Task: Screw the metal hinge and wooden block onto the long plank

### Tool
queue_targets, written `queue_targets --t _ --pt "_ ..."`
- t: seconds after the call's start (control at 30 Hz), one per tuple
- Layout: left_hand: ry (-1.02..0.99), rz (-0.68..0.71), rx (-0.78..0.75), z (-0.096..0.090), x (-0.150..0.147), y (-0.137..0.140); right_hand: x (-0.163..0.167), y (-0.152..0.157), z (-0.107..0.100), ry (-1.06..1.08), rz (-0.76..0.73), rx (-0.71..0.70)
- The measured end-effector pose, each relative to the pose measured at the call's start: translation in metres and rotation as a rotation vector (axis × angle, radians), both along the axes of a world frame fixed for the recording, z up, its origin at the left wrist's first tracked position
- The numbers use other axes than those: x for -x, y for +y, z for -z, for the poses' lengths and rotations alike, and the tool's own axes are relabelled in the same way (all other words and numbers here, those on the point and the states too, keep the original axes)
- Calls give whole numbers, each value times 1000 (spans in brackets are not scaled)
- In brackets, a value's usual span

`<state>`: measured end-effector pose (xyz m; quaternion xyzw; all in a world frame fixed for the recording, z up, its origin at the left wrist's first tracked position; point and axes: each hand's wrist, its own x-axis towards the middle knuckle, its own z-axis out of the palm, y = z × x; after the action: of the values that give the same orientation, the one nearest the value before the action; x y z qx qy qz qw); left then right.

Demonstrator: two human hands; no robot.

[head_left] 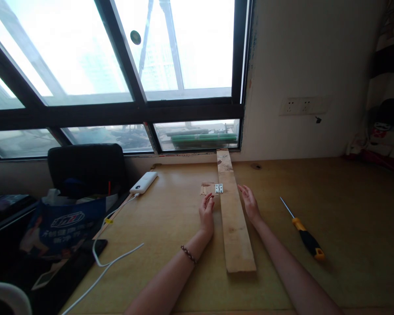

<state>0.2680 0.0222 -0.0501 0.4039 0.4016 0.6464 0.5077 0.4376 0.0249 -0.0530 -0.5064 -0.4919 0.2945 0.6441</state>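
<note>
A long wooden plank (233,218) lies on the table, running from near the window toward me. A metal hinge (219,188) joins its left side to a small wood block (207,189). My left hand (206,213) rests just in front of the block, left of the plank, its fingers loosely bent and holding nothing visible. Along the plank's right edge is my right hand (249,203), open, fingers stretched out and palm turned toward the wood. Further right lies a screwdriver (302,232) with a yellow and black handle, its tip pointing away from me.
A white power bank (143,183) with a white cable (113,261) sits on the table's left side. Beyond that edge are a black chair (87,168) and a blue bag (65,225). The window (190,103) and a wall socket (305,106) are behind the table.
</note>
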Motion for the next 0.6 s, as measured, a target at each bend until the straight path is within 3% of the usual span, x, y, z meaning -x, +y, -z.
queue_targets --t 0.1,0.23,0.6 --pt "-234 -24 140 5 1 8 0 0 1 18 -26 13" --pt "-450 -20 217 2 2 11 0 2 2 48 -51 37" --pt "-566 -46 261 -6 6 9 -5 10 18 86 -27 63"
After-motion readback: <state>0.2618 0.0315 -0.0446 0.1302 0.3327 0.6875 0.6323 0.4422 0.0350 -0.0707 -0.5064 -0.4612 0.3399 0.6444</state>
